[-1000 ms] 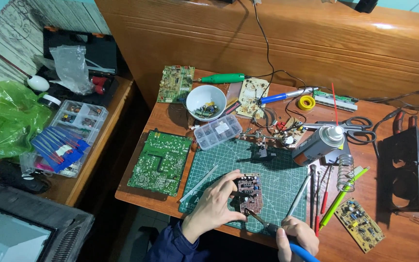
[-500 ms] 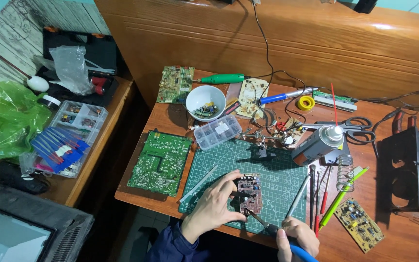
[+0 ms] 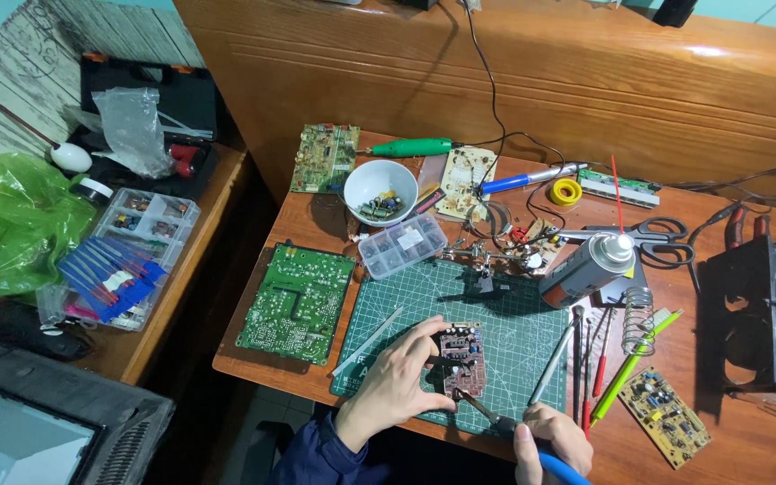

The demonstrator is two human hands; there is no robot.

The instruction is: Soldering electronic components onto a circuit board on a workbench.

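One wooden surface [image 3: 334, 238], one green cutting mat [image 3: 505, 314] on it. One big green circuit board [image 3: 296, 304] left of the mat, well apart from my hands. One spray can [image 3: 587, 267] lying at the mat's right edge. My left hand [image 3: 399, 384], fingers clamped on one small brown board [image 3: 462, 359] on the mat. My right hand [image 3: 550, 440], fingers wrapped round one soldering iron [image 3: 496, 418], tip touching that board's lower edge.

A brown circuit board [image 3: 462, 359] lies on a green grid-lined cutting mat [image 3: 514, 314], near a blue-handled soldering iron [image 3: 532, 445].
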